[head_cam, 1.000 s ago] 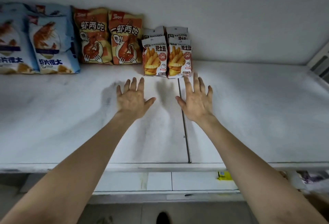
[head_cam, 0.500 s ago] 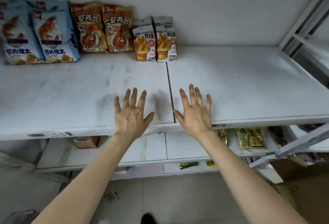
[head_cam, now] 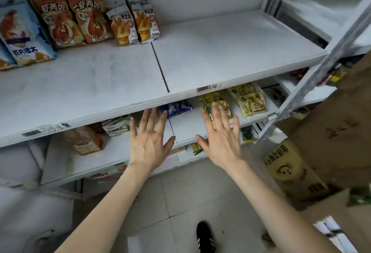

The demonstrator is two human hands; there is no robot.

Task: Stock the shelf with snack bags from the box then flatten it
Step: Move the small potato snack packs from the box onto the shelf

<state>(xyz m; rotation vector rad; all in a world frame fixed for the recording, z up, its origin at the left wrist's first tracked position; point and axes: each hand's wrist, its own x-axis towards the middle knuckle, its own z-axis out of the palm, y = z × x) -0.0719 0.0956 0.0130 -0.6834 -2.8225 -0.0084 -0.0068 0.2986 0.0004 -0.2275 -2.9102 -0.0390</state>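
The shelf (head_cam: 230,51) was white-painted board, matt and dust-smudged, on painted metal uprights (head_cam: 313,84); the snack bags (head_cam: 80,15) at its back-left corner were glossy printed film, the box (head_cam: 331,132) rough, stained brown cardboard.

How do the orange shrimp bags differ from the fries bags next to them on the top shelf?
The orange shrimp bags are taller and wider than the fries bags. The shrimp bags are orange all over; the fries bags have grey tops and picture yellow fries. Both kinds stand in pairs, leaning back at the wall on the top shelf.
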